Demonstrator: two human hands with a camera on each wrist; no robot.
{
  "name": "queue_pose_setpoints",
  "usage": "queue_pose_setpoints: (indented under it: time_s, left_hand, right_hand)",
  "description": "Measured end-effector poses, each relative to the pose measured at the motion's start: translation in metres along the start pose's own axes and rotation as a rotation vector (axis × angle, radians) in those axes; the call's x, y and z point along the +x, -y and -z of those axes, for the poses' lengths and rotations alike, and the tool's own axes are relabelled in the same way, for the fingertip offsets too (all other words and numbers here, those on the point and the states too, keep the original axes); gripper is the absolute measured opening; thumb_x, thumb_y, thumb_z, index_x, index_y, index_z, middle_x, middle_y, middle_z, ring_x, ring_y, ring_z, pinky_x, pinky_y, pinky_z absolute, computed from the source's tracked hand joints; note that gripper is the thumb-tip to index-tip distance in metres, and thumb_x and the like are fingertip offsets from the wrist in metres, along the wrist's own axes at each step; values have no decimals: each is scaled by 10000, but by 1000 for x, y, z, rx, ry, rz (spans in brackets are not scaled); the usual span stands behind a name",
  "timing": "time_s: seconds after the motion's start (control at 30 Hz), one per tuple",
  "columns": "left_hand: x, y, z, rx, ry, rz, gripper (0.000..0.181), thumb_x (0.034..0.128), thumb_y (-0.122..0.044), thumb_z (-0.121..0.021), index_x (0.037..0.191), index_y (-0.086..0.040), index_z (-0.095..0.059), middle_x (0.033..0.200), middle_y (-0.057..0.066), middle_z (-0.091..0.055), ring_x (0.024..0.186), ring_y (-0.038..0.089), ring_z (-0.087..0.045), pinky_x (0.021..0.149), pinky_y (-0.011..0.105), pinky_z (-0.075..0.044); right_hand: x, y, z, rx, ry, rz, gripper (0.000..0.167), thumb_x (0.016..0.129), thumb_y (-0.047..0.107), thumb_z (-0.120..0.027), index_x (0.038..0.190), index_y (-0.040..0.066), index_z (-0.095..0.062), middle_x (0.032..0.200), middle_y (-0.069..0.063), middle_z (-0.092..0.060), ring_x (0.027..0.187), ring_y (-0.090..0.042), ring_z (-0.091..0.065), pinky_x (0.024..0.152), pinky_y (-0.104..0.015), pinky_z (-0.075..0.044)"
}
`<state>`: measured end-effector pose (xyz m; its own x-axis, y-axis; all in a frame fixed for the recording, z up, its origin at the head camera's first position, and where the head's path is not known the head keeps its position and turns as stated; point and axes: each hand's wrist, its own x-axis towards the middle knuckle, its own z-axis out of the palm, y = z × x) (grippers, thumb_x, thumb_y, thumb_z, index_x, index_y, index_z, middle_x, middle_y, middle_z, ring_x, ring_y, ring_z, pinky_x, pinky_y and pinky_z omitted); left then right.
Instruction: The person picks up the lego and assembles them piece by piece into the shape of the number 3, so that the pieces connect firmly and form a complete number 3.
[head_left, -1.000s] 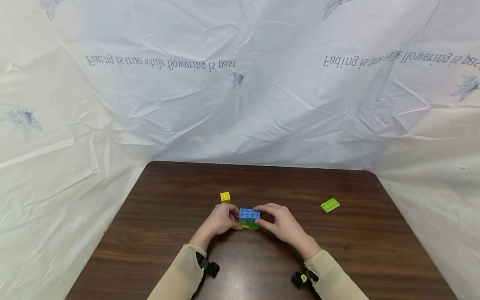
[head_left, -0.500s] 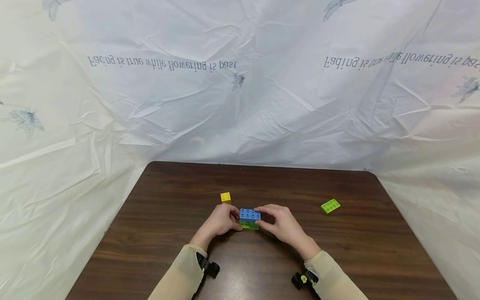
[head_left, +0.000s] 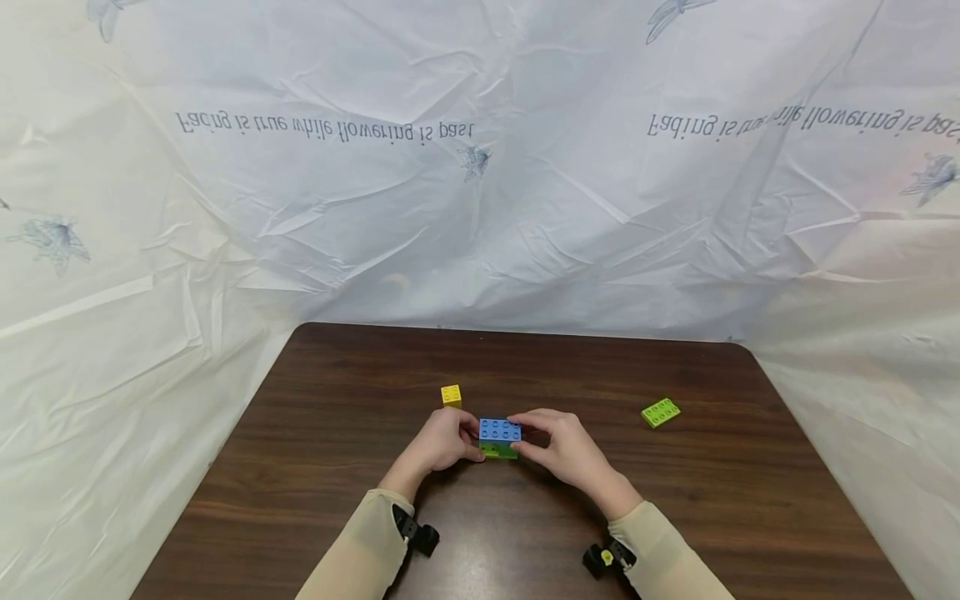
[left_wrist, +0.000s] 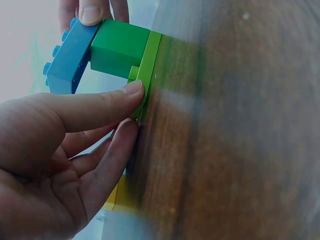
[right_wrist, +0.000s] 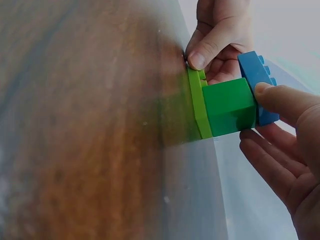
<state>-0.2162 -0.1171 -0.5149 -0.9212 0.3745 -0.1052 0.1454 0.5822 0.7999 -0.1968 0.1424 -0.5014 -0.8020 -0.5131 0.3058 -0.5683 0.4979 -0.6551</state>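
At the middle of the table, a blue brick (head_left: 498,431) lies across the top of a green block (right_wrist: 230,106). Under the block is a flat lime-green plate brick (right_wrist: 197,102) on the tabletop. My left hand (head_left: 441,440) pinches the left end of that plate brick between thumb and fingers. On the other side, my right hand (head_left: 564,450) holds the blue brick's right end, thumb on the near face. The blue brick overhangs the block to the left and looks slightly tilted on it in both wrist views. Whether its studs are fully joined cannot be seen.
A small yellow brick (head_left: 451,395) stands just beyond the left hand. Farther right lies another lime-green plate brick (head_left: 661,412), studs up. The dark wooden table (head_left: 360,367) ends at a white printed sheet (head_left: 525,208) behind it.
In the head view the blue brick's far edge has shifted very slightly toward me. Both hands keep almost the same place and grip.
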Motion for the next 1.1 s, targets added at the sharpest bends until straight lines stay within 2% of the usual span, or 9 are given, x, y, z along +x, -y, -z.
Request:
queue_pose_setpoints:
  time_s: [0.4,0.53,0.77,0.9,1.1]
  left_hand:
    - [-1,1,0,-13,-3,4,274,791,-50,-958,1004,-53,-787,819,-24,-692,705,142,-621,664,317,-541]
    - [-1,1,0,-17,-6,7,272,790,-48,-958,1000,-52,-787,818,-24,-690,701,144,-613,661,314,-538]
    - [-2,-1,-1,-15,-3,5,270,789,-42,-957,1000,-51,-788,810,-27,-686,702,141,-611,664,311,-538]
    - [-1,-1,-1,-12,-2,7,272,789,-38,-956,1002,-49,-788,808,-26,-685,700,143,-609,662,312,-536]
    - [-1,-2,0,-19,0,15,274,791,-32,-952,1010,-47,-787,814,-17,-684,701,150,-603,658,315,-531]
  right_hand:
    - [0,-1,-4,28,-2,-35,364,963,173,-840,1316,135,-764,1238,-31,-748,1020,-153,-757,838,-300,-618]
    - [-1,-3,-6,101,-6,-104,385,952,181,-852,1318,123,-747,1216,-26,-750,1021,-162,-757,847,-318,-621]
    - [-2,-6,-6,236,-4,-233,305,937,203,-869,1213,143,-754,1143,-20,-751,1023,-186,-758,852,-300,-615]
    - [-2,-5,-5,243,-8,-267,305,927,209,-878,1205,157,-766,1149,-28,-753,1015,-170,-762,840,-300,-617]
    - [0,0,-4,175,-14,-278,299,925,206,-880,1206,171,-780,1133,8,-765,992,-115,-757,820,-287,-617]
